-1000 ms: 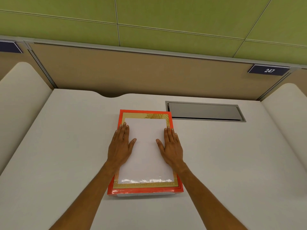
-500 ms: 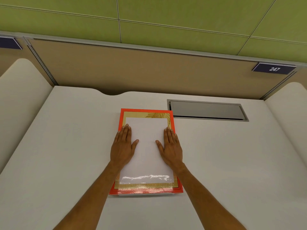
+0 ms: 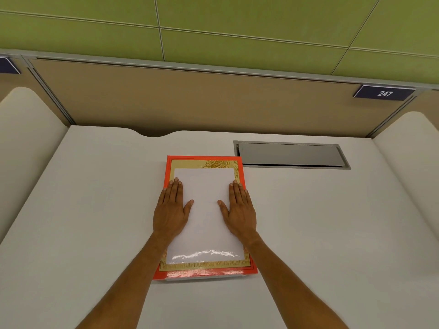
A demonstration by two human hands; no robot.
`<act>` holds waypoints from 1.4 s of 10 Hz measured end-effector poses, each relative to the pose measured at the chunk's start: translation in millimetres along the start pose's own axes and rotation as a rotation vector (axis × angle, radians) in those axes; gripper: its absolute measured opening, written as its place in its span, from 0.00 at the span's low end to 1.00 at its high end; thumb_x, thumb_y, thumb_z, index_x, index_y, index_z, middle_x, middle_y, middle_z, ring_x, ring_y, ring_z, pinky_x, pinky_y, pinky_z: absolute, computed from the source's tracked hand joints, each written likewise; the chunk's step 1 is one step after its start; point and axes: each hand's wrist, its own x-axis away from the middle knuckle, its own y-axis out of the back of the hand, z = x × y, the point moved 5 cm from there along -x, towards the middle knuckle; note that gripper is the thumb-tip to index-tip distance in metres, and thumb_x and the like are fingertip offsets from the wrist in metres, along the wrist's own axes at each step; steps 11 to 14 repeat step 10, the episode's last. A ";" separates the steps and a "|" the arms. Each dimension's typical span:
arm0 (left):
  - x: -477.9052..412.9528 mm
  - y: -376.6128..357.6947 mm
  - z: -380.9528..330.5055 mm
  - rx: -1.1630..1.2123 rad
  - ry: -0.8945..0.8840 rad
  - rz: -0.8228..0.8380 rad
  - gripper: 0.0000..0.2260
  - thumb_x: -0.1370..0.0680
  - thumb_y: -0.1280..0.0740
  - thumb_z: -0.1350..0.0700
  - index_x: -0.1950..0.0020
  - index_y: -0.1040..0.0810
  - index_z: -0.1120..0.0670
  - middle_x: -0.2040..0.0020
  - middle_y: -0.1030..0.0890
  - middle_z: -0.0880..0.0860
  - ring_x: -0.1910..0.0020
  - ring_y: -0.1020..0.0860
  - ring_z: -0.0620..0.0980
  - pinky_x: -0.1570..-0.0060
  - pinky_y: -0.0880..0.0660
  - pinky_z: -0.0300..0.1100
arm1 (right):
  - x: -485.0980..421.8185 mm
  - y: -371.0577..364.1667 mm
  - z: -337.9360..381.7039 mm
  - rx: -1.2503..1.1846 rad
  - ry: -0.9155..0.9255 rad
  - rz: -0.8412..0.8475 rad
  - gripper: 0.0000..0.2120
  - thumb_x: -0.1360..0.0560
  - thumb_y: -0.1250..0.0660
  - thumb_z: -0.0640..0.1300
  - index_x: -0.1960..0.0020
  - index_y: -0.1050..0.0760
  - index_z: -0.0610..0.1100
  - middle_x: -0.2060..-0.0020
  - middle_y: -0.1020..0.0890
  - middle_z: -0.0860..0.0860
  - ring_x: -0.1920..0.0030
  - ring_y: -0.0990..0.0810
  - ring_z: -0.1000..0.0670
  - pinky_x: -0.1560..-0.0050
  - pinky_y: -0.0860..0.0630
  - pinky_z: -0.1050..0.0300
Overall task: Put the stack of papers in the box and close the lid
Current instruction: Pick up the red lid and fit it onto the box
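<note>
**— What's different from a moment ago?**

— My hands are wider apart now. A second ago both palms lay further in on the white middle of the lid (image 3: 205,210); now my left hand (image 3: 170,211) sits over the 9 o'clock edge and my right hand (image 3: 238,210) over the 3 o'clock edge, fingertips near the orange border.

**— Are you gripping anything?**

— No. Both hands are flat and spread, fingers straight, thumbs pointing inward. They press down on the lid without curling round anything.

**— Where are the papers?**

— I can't see a loose stack anywhere on the table (image 3: 95,222). The white panel showing through the glossy window may be the top sheet, but I can't tell for sure. My guess is the stack is inside the box (image 3: 204,273).

**— And the box itself?**

— It lies flat at the middle of the table, straight ahead of me at 12 o'clock. The grey metal hatch (image 3: 291,155) is just beyond its corner, toward 1 o'clock, not touching.

**— So how far along are you?**

— Near the end, I think. The lid looks seated: its orange frame sits square, and only a pale strip of the box's base shows under the near edge. Moving my palms outward reads to me as pressing the sides home. If one corner sits proud, I'd press there next.
</note>
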 end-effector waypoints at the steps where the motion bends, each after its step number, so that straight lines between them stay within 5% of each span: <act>1: 0.1 1.8 -1.0 0.012 0.004 0.016 0.38 0.22 0.62 0.35 0.19 0.49 0.58 0.19 0.47 0.56 0.19 0.48 0.52 0.21 0.48 0.48 | -0.1 1.3 0.3 -0.024 0.005 0.014 0.36 0.19 0.54 0.63 0.20 0.60 0.45 0.20 0.54 0.50 0.20 0.57 0.51 0.20 0.58 0.56; 6: 18.2 21.0 -66.6 0.141 0.087 -0.049 0.47 0.30 0.72 0.28 0.19 0.53 0.56 0.18 0.51 0.55 0.19 0.52 0.53 0.21 0.52 0.49 | 8.0 46.5 -49.8 -0.111 0.002 -0.010 0.38 0.21 0.51 0.66 0.20 0.58 0.47 0.20 0.54 0.51 0.20 0.56 0.50 0.23 0.62 0.56; 10: 25.0 30.3 -147.6 0.198 0.093 -0.101 0.46 0.29 0.68 0.27 0.19 0.52 0.54 0.18 0.50 0.54 0.19 0.50 0.54 0.22 0.54 0.48 | 29.9 87.9 -127.2 -0.110 -0.023 -0.080 0.38 0.21 0.51 0.67 0.20 0.57 0.46 0.20 0.52 0.51 0.20 0.55 0.51 0.24 0.61 0.59; 14: 25.0 30.3 -147.6 0.198 0.093 -0.101 0.46 0.29 0.68 0.27 0.19 0.52 0.54 0.18 0.50 0.54 0.19 0.50 0.54 0.22 0.54 0.48 | 29.9 87.9 -127.2 -0.110 -0.023 -0.080 0.38 0.21 0.51 0.67 0.20 0.57 0.46 0.20 0.52 0.51 0.20 0.55 0.51 0.24 0.61 0.59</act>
